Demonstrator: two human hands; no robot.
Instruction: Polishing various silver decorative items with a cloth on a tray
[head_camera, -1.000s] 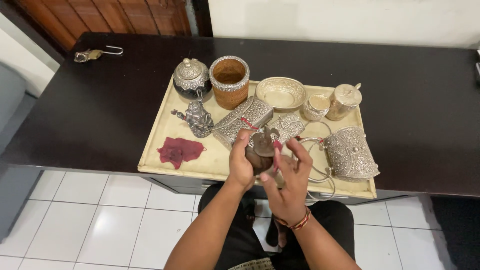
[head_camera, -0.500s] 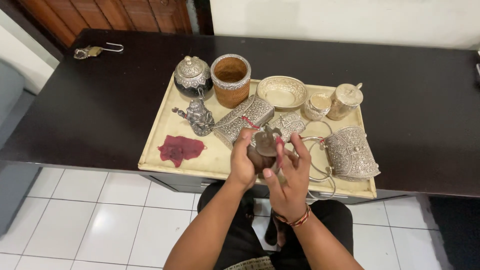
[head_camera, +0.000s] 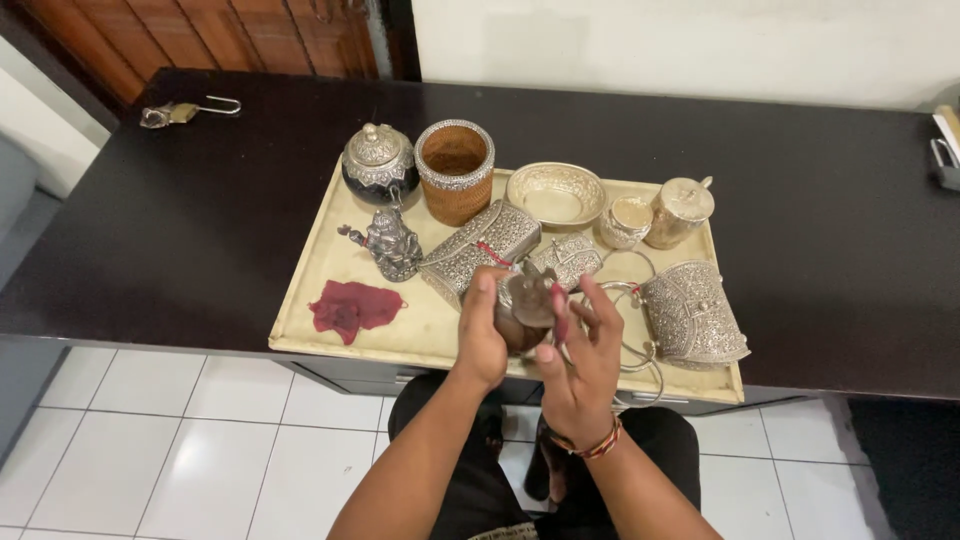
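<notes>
Holding a small dark, rounded metal piece (head_camera: 522, 308) between them, both hands are raised just above the near edge of the tray (head_camera: 300, 300). The left hand (head_camera: 482, 335) has its grip curled tight around the piece's left side, thumb pointing up along it. The right hand (head_camera: 580, 355) has a looser grip: its fingers (head_camera: 600, 310) are spread and bent, the thumb and forefinger touching the piece's right side and top, with something thin and pink-red pinched against it. Both forearms rise from the lower edge of the view and meet at the piece; a red and gold bangle (head_camera: 590, 445) circles the right wrist. The piece sits between the two grips, over the tray's front middle.

On the tray, a dark red cloth (head_camera: 352, 306) lies to the left. Just beyond the hands are a silver clutch box (head_camera: 480, 248) and a smaller ornate purse (head_camera: 568, 258), with a small figurine (head_camera: 390, 243) to their left and a silver filigree bag (head_camera: 690, 312) to the right. Farther back stand a lidded round pot (head_camera: 378, 162), a brown cylindrical holder (head_camera: 455, 170), a shallow bowl (head_camera: 556, 193), a small cup (head_camera: 626, 220) and a lidded jar (head_camera: 680, 212). The tray rests on a dark bench (head_camera: 200, 200); a padlock (head_camera: 180, 112) lies at its far left corner.
</notes>
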